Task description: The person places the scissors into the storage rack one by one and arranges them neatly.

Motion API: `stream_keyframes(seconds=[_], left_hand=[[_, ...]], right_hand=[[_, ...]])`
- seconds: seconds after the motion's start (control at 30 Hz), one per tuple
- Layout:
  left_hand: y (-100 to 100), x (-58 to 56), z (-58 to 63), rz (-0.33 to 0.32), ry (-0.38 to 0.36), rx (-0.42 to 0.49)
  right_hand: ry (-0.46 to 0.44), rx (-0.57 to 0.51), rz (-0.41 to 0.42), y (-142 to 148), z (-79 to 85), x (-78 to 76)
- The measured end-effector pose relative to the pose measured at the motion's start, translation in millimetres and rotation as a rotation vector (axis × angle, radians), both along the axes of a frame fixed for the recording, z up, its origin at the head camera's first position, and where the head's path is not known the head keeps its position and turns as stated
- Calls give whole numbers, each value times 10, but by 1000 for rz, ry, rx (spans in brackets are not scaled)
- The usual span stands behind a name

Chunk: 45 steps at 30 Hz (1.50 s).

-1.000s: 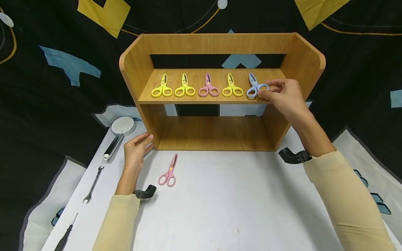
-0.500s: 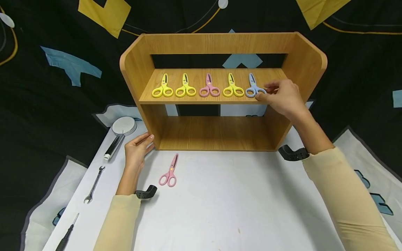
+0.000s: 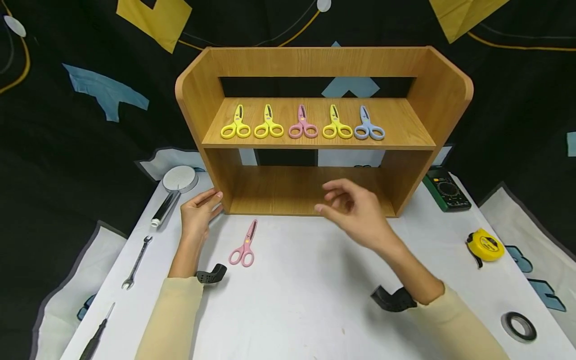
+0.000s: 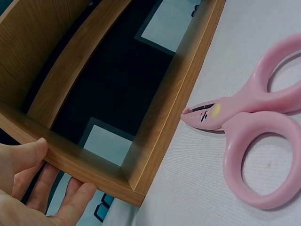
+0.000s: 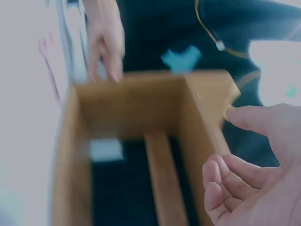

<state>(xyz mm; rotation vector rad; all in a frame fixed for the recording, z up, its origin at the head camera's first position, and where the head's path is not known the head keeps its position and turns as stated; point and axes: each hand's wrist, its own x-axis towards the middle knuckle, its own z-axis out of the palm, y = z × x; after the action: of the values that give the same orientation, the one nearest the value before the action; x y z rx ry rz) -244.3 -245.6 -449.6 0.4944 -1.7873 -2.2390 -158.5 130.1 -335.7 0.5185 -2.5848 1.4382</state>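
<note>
My left hand [image 3: 196, 215] touches the lower front edge of the wooden shelf [image 3: 315, 62] at its left side, thumb and fingertips [image 4: 84, 192] right at the panel. My right hand [image 3: 355, 212] hangs in front of the lower compartment with loosely bent fingers and nothing in them. On the upper board lie two yellow scissors [image 3: 236, 125] [image 3: 268, 125], pink scissors [image 3: 303, 125], more yellow scissors [image 3: 336, 125] and blue scissors [image 3: 369, 126], all in a row, blades pointing back. Another pair of pink scissors [image 3: 243, 247] lies on the white table near my left hand.
Along the table's left side lie a magnifying glass [image 3: 180, 178], a wrench [image 3: 137, 262] and a screwdriver [image 3: 96, 334]. On the right are a green multimeter [image 3: 445, 189], a yellow tape measure [image 3: 486, 245] and a roll of tape [image 3: 519, 326]. Dark cloth hangs behind.
My right hand has let go of the blue scissors, leaving them at the right end of the row. It has come down and left, off the upper board. The left hand stays put.
</note>
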Motion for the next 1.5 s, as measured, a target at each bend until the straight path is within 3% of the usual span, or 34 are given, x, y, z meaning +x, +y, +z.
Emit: stream_keyframes(seconds=[0.3, 0.47, 0.6, 0.8, 1.17, 1.33, 1.5], left_hand=[[-30, 3, -15, 2, 16, 1], [-21, 1, -29, -17, 11, -17], [-25, 1, -26, -15, 11, -28], [-20, 2, -32, 3, 10, -20], [-1, -3, -21, -1, 14, -20], [-3, -1, -12, -5, 14, -23], [-4, 4, -15, -5, 11, -22]], right_hand=[[-201, -59, 203, -848, -785, 178], [-255, -60, 221, -1148, -1165, 195], [-253, -30, 210, -1347, -1367, 150], [-230, 61, 168, -1567, -1468, 113], [-167, 257, 64, -1736, -1509, 54], [-162, 246, 48, -1741, -1516, 42], [-201, 120, 62, -1672, -1500, 49]])
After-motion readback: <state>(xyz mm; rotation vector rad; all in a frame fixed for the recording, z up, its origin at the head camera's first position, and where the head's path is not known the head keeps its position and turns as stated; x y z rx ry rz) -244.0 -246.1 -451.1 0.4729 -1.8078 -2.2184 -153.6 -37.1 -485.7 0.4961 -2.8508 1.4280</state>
